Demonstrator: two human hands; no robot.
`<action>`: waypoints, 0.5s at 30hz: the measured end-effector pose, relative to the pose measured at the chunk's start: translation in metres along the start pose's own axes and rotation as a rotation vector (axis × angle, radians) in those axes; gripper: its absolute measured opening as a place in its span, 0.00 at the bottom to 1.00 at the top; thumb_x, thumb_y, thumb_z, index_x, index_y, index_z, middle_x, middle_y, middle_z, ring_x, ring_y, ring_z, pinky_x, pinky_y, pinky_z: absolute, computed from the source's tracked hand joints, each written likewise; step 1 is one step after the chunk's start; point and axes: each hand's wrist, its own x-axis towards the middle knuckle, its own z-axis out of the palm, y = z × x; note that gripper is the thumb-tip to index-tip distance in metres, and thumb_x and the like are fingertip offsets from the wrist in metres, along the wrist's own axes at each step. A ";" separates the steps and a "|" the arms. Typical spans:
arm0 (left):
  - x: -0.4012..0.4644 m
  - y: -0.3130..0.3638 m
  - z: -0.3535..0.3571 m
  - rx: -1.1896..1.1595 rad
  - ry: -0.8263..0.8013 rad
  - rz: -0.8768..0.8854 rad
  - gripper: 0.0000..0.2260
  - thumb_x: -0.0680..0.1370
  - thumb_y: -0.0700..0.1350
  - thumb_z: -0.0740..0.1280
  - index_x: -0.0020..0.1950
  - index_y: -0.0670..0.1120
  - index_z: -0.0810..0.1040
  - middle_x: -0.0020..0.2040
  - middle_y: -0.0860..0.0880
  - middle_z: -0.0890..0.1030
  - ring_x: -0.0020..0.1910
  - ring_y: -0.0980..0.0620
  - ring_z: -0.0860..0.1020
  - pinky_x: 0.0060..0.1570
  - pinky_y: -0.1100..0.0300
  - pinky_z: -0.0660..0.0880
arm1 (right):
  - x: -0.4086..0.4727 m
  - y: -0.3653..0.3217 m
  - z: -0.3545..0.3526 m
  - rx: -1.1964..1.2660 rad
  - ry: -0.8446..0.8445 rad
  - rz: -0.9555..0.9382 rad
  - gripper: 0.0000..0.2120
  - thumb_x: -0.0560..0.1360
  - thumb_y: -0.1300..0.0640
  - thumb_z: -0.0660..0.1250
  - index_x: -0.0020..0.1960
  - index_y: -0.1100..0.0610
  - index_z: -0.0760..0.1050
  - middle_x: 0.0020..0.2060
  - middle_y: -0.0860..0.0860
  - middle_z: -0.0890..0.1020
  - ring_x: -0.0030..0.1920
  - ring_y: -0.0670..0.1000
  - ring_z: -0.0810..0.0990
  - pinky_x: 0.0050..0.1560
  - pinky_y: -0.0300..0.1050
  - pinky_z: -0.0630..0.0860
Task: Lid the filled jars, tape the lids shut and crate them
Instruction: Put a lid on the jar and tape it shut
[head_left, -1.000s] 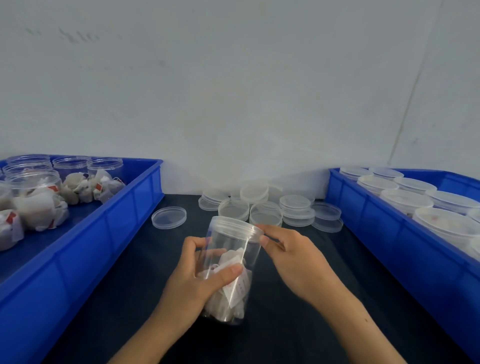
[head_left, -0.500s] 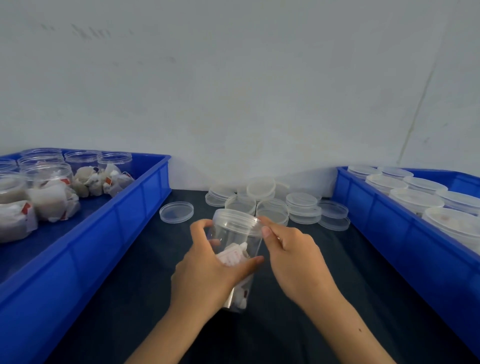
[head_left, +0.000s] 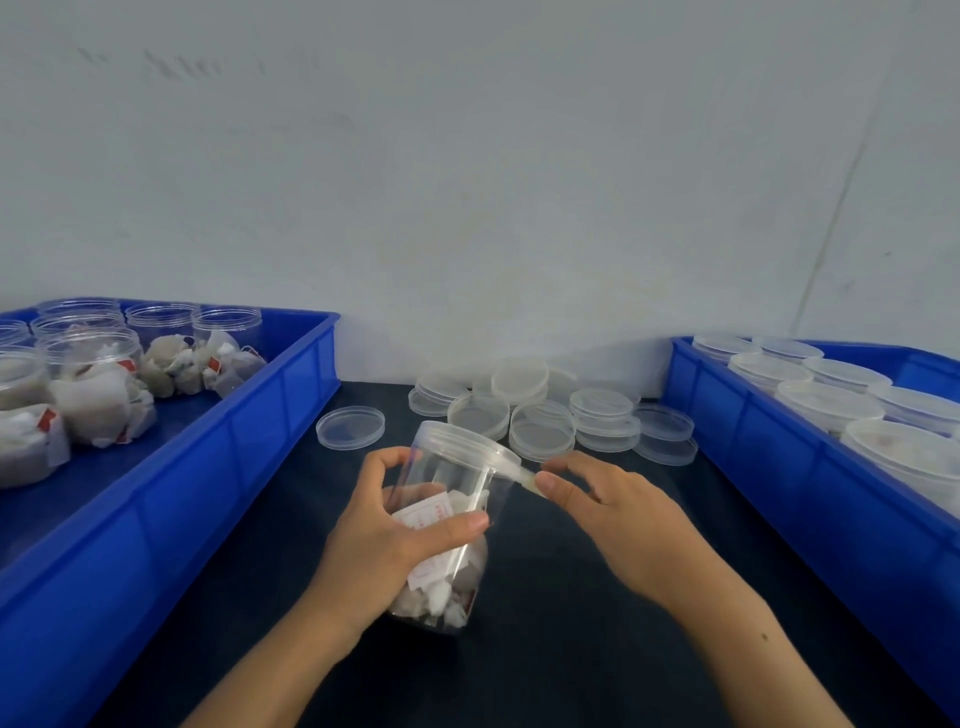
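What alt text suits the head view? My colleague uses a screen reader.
A left hand grips a lidded jar of sachets while the right hand pinches a tape strip at its lid. Loose lids lie behind, between two blue crates.

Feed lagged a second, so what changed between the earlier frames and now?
The right hand drew away rightward from the lidded jar, now pinching a strip of tape stretched from the lid's rim. The left hand still grips the jar; loose lids unchanged.
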 end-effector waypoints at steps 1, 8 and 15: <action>0.000 0.000 -0.001 -0.024 -0.018 -0.004 0.41 0.47 0.63 0.79 0.59 0.62 0.70 0.49 0.62 0.83 0.47 0.60 0.83 0.44 0.58 0.79 | 0.000 0.000 0.000 0.001 -0.004 -0.006 0.21 0.78 0.34 0.51 0.66 0.39 0.68 0.52 0.42 0.78 0.51 0.46 0.75 0.50 0.44 0.71; 0.001 0.000 -0.005 -0.141 -0.119 -0.021 0.40 0.49 0.57 0.81 0.58 0.62 0.70 0.49 0.55 0.85 0.48 0.51 0.84 0.42 0.56 0.80 | 0.002 -0.003 0.004 -0.071 0.023 -0.086 0.19 0.80 0.37 0.49 0.69 0.34 0.63 0.55 0.45 0.80 0.55 0.49 0.77 0.53 0.46 0.72; -0.001 -0.008 0.002 -0.211 -0.226 -0.045 0.37 0.54 0.58 0.79 0.59 0.58 0.68 0.48 0.48 0.85 0.47 0.44 0.84 0.43 0.53 0.82 | 0.000 -0.005 0.010 -0.111 0.134 -0.145 0.18 0.80 0.38 0.48 0.66 0.35 0.68 0.48 0.42 0.82 0.50 0.48 0.79 0.53 0.48 0.74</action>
